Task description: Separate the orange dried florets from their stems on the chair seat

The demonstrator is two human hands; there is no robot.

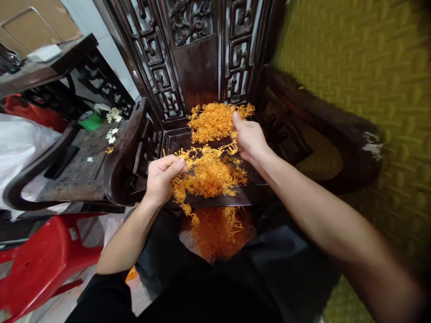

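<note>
The left hand [163, 176] and right hand [252, 138] are closed on one orange strand [210, 154], stretched between them over the chair seat [175, 140]; two orange heaps [210, 123] lie there, one by the back edge, one near the front edge

Black top [202, 298], short left sleeve [106, 291]; dark trousers [286, 246], faintly bluish grey

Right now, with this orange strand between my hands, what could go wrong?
The strand spans your left hand and right hand and might snap if pulled. The near pile lies close to the front edge of the seat, so bits could fall. Your right hand is beside the far pile and might knock it.
</note>
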